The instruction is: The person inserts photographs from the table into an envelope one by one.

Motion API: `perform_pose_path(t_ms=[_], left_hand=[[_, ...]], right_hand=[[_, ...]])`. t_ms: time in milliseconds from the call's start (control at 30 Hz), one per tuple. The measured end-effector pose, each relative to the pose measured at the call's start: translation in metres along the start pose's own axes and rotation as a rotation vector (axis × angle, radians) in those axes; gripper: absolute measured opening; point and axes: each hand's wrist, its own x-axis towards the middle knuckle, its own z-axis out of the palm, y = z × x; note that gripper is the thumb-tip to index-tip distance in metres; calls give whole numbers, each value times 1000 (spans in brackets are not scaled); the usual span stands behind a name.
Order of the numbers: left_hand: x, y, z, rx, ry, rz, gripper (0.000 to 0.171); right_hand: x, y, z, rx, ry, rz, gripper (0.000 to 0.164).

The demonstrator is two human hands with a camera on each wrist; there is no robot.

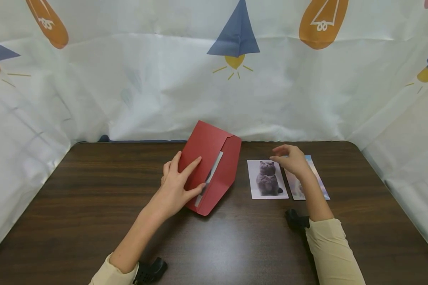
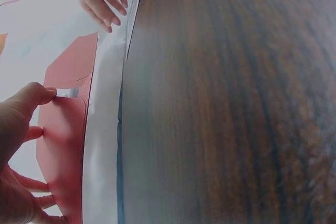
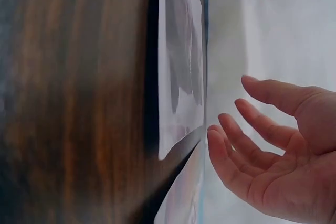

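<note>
My left hand [image 1: 174, 188] rests spread over a red envelope [image 1: 207, 138] that lies slanted on the table. Its fingers are apart on the envelope's face, and the thumb touches beside the slot under the flap. Inside that slot shows the pale edge of a card or photo [image 1: 216, 166], mostly hidden. To the right, a picture of a grey cat [image 1: 267, 180] lies flat. Next to it is a second picture in blue and pink [image 1: 317, 178], partly covered by my right arm. My right hand [image 1: 291, 159] hovers above these pictures, fingers loosely bent, holding nothing, as the right wrist view shows.
The dark wood-grain table [image 1: 75, 198] ends at the back against a white hanging sheet [image 1: 157, 91] printed with lamps and bulbs. The sheet also runs along both sides. Black wrist straps [image 1: 151, 270] sit on both forearms.
</note>
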Motion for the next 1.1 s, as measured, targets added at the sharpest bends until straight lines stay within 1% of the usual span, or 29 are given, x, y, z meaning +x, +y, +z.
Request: perform_pose_path(t_ms=[500,733,1100], left_hand=[[-1,0,-1,6,4,6,73],[-1,1,-1,1,-3,-1,73],[-1,2,-2,2,-8,-2,74]], right_hand=[[1,8,-4,21,-69,56,48],[0,11,-5,29,-85,83,48],[2,13,-5,-32,-80,122,52]])
